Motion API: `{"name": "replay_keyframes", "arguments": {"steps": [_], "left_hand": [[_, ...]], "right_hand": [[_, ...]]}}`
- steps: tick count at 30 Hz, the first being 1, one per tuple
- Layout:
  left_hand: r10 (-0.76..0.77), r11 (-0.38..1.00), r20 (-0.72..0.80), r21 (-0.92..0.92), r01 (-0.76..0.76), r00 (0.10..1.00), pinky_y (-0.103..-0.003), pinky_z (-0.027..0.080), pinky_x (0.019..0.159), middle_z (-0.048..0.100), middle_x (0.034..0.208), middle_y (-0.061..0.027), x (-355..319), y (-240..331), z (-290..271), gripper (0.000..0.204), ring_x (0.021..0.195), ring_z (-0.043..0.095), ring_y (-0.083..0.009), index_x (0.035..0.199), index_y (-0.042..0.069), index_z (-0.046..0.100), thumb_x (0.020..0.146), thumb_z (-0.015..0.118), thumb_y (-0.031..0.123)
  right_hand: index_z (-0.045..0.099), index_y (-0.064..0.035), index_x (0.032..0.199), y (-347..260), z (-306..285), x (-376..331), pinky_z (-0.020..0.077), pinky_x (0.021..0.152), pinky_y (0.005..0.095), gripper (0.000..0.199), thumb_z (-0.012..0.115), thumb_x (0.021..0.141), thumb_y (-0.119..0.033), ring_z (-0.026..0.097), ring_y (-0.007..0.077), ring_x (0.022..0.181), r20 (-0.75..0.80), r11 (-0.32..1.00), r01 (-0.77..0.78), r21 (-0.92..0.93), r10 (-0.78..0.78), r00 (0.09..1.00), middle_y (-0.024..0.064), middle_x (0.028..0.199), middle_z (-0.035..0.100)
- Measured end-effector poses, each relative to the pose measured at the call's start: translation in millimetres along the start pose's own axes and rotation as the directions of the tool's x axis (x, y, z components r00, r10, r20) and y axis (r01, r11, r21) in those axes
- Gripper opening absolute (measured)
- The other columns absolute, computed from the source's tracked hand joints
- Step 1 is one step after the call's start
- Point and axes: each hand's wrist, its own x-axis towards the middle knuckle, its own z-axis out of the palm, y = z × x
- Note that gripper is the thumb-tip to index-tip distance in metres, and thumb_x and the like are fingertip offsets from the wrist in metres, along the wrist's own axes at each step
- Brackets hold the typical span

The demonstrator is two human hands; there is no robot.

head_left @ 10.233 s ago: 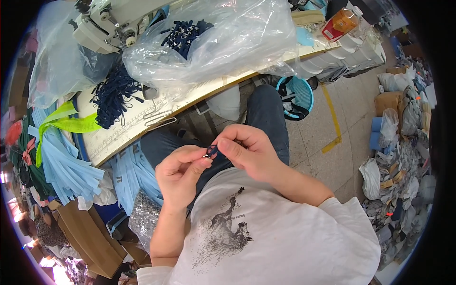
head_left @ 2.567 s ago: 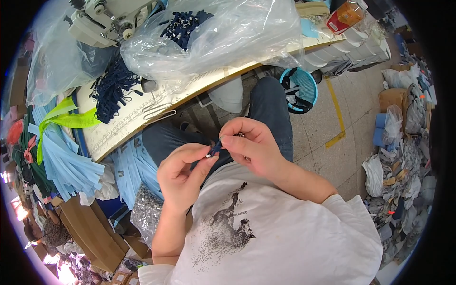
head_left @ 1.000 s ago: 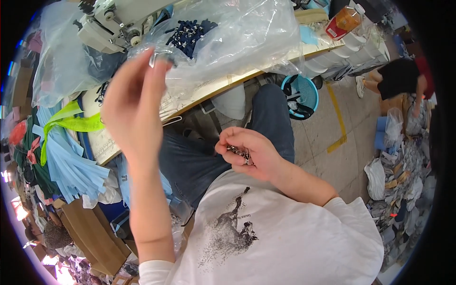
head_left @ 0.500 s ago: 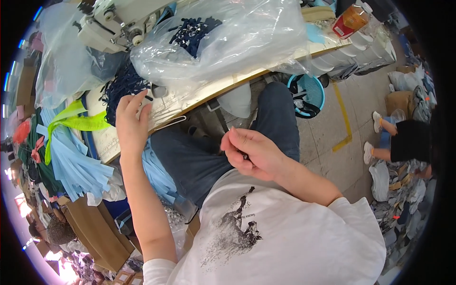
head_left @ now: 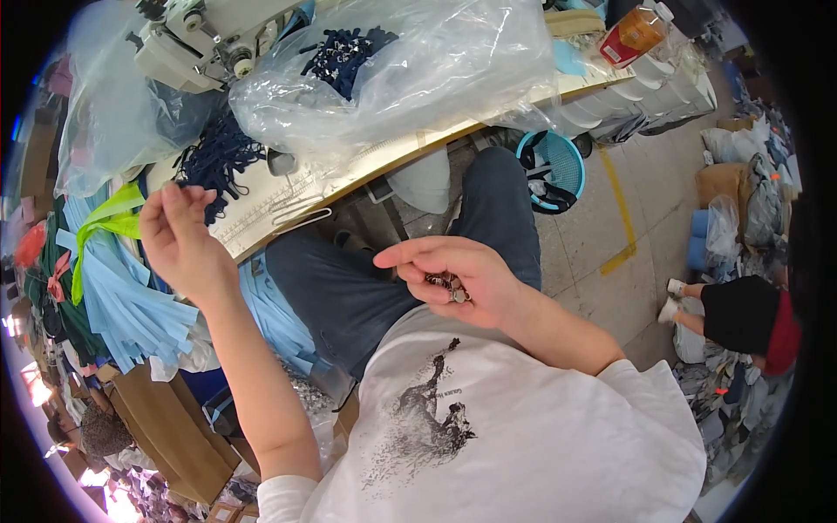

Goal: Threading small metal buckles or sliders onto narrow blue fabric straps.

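Head view: your right hand (head_left: pixel 453 279) cups small metal pieces (head_left: pixel 446 286) in a half-closed grip, near your chest. Your left hand (head_left: pixel 179 240) is raised at the left, its grip open and empty, just beside the dark blue cords (head_left: pixel 214 157) on the tabletop (head_left: pixel 261 205).

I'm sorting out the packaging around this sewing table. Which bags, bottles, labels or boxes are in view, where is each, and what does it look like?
Clear plastic bag: on the table's middle, crumpled, holding dark blue pieces.
Second plastic bag: table's left end, see-through, bluish.
Bottle: far right end of the table, orange contents, red label.
Cardboard boxes: floor, lower left, brown.
White sacks: floor, far right, stuffed.
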Motion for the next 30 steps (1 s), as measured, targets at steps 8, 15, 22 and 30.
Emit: {"name": "replay_keyframes", "arguments": {"steps": [8,15,22,30], "left_hand": [[-0.473,0.66,0.242,-0.54,0.523,0.847,-0.027,0.045,0.06,0.056,0.086,-0.0076,-89,48,25,0.019,0.072,0.051,-0.0136,0.109,-0.002,0.055,0.097,0.053,0.014],[-0.52,0.562,0.472,-0.439,0.701,0.712,-0.027,0.049,0.059,0.059,0.091,-0.0102,-137,52,38,0.014,0.075,0.057,-0.015,0.107,0.0,0.056,0.093,0.054,0.002],[-0.577,0.599,0.541,-0.23,0.767,0.612,-0.024,0.046,0.058,0.056,0.104,-0.0112,-134,55,36,0.016,0.072,0.054,-0.0124,0.106,-0.004,0.06,0.091,0.054,-0.002],[-0.608,0.626,0.469,-0.214,0.75,0.641,-0.021,0.045,0.056,0.061,0.096,-0.0095,-134,59,37,0.009,0.067,0.055,-0.0094,0.099,-0.002,0.061,0.09,0.06,0.001]], "right_hand": [[0.06,-0.0034,0.114,14,-12,3,0.0261,0.041,0.0156,0.029,0.055,0.096,-0.026,0.038,0.0023,0.057,0.086,0.994,0.097,-0.057,-0.092,0.992,-0.001,0.079,0.05],[0.06,-0.0019,0.113,1,5,-3,0.029,0.042,0.0165,0.028,0.053,0.097,-0.024,0.04,0.0027,0.058,0.014,0.997,0.075,-0.003,-0.075,0.997,-0.0008,0.078,0.05],[0.06,-0.0033,0.113,9,-5,-3,0.0297,0.041,0.0163,0.026,0.053,0.097,-0.023,0.042,0.0032,0.057,0.08,0.985,0.171,-0.02,-0.168,0.982,0.0023,0.084,0.056],[0.062,-0.0044,0.106,7,-7,-5,0.0291,0.04,0.0167,0.018,0.061,0.093,-0.018,0.043,0.0023,0.055,0.061,0.975,0.199,-0.095,-0.194,0.979,0.0039,0.088,0.063]]}}
